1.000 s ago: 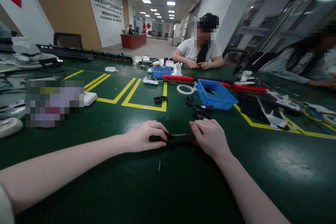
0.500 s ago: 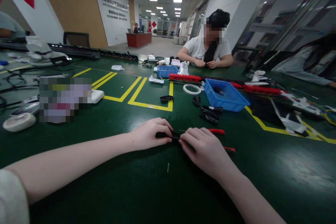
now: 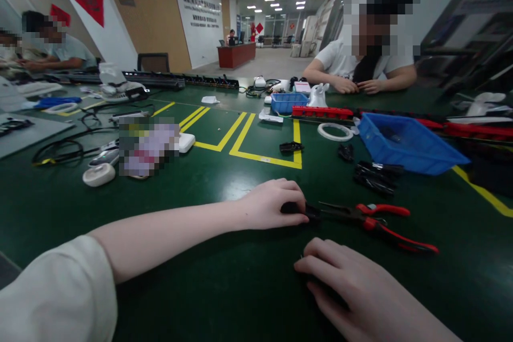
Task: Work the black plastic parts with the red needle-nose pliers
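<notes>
My left hand (image 3: 276, 203) is closed around a short black part (image 3: 313, 212), whose right end sticks out past the fingertips just above the table. Most of the part is hidden by the fingers. Below and to the right, my right hand (image 3: 340, 283) is low over the table with bent fingers, thumb and forefinger slightly apart. A tiny pale sliver (image 3: 301, 256) shows at its fingertips; whether they touch it I cannot tell. Red-handled long-nose pliers (image 3: 366, 219) lie to the right of the black part, their jaws pointing left towards it.
Black wrapped bundles (image 3: 377, 177) and smaller black pieces (image 3: 291, 147) lie beyond the pliers. A blue bin (image 3: 409, 144) stands at the right, beside a white ring (image 3: 335, 131). A phone (image 3: 148, 149) and white case (image 3: 185, 142) lie left. A co-worker (image 3: 368, 64) sits opposite.
My right hand has let go of the black part and moved down towards the pale sliver, uncovering the pliers. My left hand keeps hold. The view has turned left.
</notes>
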Tool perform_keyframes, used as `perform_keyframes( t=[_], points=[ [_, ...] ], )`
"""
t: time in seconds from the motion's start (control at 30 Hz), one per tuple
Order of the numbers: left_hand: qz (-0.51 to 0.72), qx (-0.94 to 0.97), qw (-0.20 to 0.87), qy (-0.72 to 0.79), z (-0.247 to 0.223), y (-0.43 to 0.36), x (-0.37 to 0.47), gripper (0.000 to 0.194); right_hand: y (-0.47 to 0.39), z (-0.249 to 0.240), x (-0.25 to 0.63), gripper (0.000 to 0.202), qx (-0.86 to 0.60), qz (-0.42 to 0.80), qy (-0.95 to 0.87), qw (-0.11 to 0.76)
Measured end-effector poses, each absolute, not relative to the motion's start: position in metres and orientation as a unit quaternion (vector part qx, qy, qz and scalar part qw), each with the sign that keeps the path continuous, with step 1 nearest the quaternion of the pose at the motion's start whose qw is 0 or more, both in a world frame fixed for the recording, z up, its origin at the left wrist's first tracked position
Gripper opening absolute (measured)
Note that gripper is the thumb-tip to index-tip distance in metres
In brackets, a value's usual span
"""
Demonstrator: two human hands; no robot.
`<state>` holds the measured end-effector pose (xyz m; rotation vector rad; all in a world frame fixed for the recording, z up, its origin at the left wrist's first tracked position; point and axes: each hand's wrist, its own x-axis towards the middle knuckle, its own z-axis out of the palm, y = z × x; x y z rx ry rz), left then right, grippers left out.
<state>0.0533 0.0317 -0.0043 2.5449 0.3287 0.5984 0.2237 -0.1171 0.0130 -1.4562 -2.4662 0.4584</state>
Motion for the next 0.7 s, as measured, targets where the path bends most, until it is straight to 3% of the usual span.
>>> perform_keyframes(
  t=[0.23, 0.7],
  points=[
    [0.211, 0.940, 0.241, 0.120, -0.002, 0.031, 0.054, 0.014, -0.113, 0.010, 0.217, 0.025, -0.496, 0.115, -0.853, 0.113],
    [0.221, 0.906, 0.334, 0.135, -0.004, 0.033, 0.055, 0.016, -0.106, 0.005, 0.220, 0.015, -0.513, -0.020, -0.846, 0.145]
  ],
)
